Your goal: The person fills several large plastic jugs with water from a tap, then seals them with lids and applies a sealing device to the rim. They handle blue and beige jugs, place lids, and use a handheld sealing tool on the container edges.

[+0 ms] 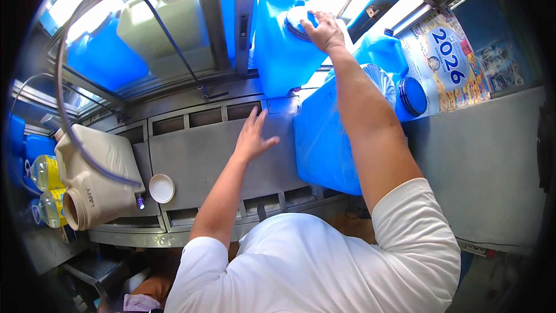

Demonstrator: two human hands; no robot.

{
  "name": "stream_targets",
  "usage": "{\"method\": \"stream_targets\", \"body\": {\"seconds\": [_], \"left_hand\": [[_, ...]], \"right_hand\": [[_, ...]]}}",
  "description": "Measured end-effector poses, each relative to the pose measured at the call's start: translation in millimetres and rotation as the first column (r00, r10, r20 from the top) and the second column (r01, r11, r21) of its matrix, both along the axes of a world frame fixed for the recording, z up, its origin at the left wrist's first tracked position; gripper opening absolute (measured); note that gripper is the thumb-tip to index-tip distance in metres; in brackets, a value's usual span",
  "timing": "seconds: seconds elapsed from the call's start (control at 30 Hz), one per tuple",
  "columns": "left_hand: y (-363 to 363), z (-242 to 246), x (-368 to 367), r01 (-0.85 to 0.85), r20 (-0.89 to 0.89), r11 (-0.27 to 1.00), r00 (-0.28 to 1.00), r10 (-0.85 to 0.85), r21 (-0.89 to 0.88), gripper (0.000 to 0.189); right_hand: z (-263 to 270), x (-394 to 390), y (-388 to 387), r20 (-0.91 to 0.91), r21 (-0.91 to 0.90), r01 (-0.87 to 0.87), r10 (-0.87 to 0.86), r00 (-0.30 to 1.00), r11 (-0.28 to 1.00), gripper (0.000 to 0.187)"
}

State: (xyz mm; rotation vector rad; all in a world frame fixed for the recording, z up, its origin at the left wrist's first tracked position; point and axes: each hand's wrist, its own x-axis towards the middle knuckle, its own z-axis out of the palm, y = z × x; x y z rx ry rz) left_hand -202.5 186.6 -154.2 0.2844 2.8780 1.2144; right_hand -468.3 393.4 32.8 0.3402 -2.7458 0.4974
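Note:
A translucent blue water jug stands upright at the back of the metal counter, by the window opening. My right hand reaches far forward onto its wide screw cap, which has a pale top and dark ridged rim. Thumb and fingers lie over the cap's right part; the palm side is hidden. Lower and to the left, my left hand hovers over the metal counter, fingers spread, holding nothing. Under my right forearm is a large blue container partly covered with clear plastic.
At left, a beige jug with an uncapped mouth lies on its side, near a loose white cap. A grey hose arches over it. Several yellow-labelled bottles stand farther left. Another blue jug and a calendar are at right.

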Motion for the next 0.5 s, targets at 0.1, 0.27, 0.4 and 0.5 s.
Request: {"method": "stream_targets", "body": {"seconds": [0.1,0.27,0.4,0.5], "left_hand": [[-20,-56,46,0.023,0.366,0.945,0.925,0.104,-0.326,0.107],[-30,-91,81,0.219,0.543,0.850,0.835,0.092,-0.479,0.109],[-22,-88,76,0.180,0.556,0.868,0.821,0.127,-0.463,0.111],[-21,-85,75,0.195,0.560,0.853,0.818,0.130,-0.483,0.113]], "right_hand": [[0,-40,15,0.025,0.041,-0.036,0.035,0.999,0.999,0.069],[-10,-90,16,0.009,0.055,-0.025,0.025,1.000,0.998,0.070],[-19,-131,12,-0.029,0.060,-0.029,0.031,0.999,0.998,0.071],[-24,-164,12,-0.031,0.043,-0.052,0.053,0.998,0.998,0.075]]}}
